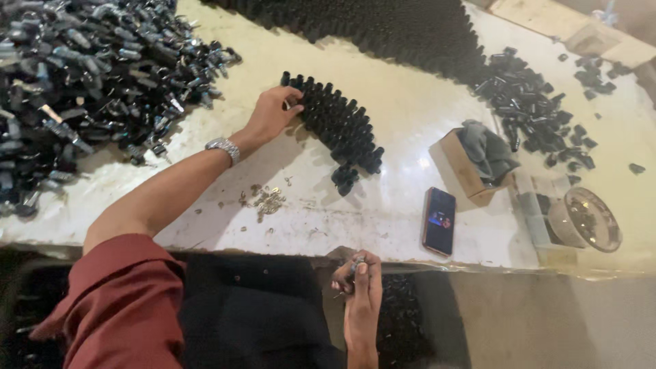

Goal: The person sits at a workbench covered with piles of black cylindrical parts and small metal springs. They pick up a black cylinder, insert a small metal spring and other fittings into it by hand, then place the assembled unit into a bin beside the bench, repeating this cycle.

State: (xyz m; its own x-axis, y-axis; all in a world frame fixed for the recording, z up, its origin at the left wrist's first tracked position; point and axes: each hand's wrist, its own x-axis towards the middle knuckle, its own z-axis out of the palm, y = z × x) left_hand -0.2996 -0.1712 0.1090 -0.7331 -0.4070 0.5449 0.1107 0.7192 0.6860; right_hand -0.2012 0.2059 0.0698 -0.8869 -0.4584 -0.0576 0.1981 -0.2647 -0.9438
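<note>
The row of upright black caps stands mid-bench; the left hand touches its near end, grip loosely apart. The right hand, pinched on a small metal part, hovers below the edge. Best to steady the row gently so none topple.

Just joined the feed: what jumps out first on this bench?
The big heap of dark metal parts at the far left of the pale bench, and the neat block of black caps in the middle, which the left hand touches at its near edge. The right hand holds a small part at the bench's front edge, with a phone lying just beyond it.
</note>
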